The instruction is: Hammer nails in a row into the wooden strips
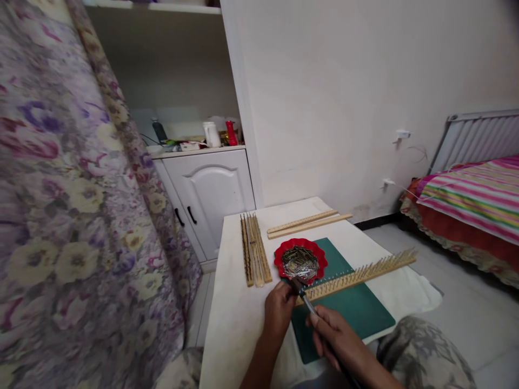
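My right hand (334, 335) is wrapped round the handle of a hammer (308, 303). The hammer's dark head is over the near left end of a wooden strip (357, 276) with a long row of nails standing up from it. My left hand (279, 308) is at that same end, its fingers closed together beside the hammer head. What they hold, if anything, is hidden. A red scalloped bowl (279, 262) full of loose nails stands just beyond my hands. The strip lies slantwise across a green mat (344, 319), its far end reaching past the mat.
Several narrow strips (255, 251) lie on the left of the white table (231, 324). Two wooden strips (308, 222) are at the back. A white cabinet (214, 194) and floral curtain (73, 216) are on the left, a bed (478, 189) on the right.
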Demonstrator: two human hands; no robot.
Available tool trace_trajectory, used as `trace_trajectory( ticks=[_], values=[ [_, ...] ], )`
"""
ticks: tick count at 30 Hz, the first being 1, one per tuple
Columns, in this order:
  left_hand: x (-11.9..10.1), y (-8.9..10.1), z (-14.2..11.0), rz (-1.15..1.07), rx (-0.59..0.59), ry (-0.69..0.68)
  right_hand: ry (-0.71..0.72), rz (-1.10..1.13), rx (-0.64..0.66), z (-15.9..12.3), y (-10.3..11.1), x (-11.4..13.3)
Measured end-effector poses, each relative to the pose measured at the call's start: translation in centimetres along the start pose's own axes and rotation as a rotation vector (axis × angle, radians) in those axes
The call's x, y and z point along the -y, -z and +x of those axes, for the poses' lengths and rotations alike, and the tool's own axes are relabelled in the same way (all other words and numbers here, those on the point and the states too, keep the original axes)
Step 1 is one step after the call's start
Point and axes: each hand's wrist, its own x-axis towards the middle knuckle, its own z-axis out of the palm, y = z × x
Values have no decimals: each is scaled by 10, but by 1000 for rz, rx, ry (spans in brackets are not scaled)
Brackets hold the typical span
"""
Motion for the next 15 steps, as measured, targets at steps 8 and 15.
trace_trajectory(
  ticks=[8, 15],
  values=[
    [3, 3, -3, -54, 2, -4, -63, -57, 66, -39, 7, -20],
    [5, 14, -6, -95, 19, 14, -80, -50, 35, -35, 14, -63]
  ],
)
